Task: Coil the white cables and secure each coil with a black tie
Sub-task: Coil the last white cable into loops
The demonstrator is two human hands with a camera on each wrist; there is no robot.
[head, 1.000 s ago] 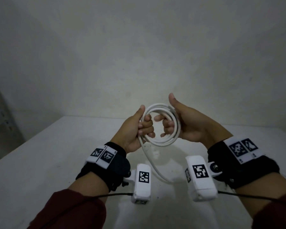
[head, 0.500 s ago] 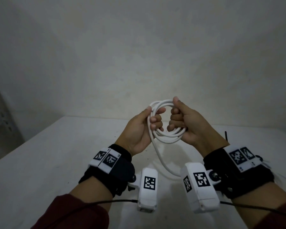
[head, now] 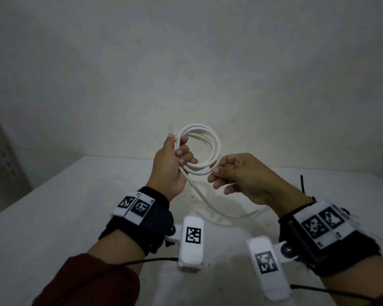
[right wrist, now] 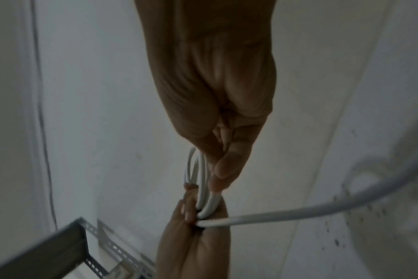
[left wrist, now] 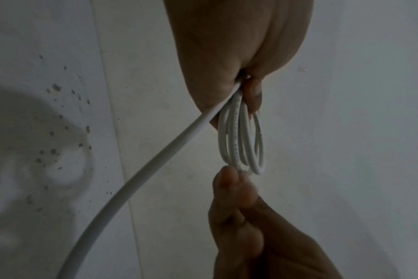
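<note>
Since a moment ago the right hand has dropped to pinch the coil's lower edge; the left hand grips several loops (tail unwound, no tie on).

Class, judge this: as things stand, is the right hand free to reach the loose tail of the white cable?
Probably not yet: the right hand pinches the coil; the tail hangs clear beneath.

the white cable tail runs behind the right hand, its end hidden.
</note>
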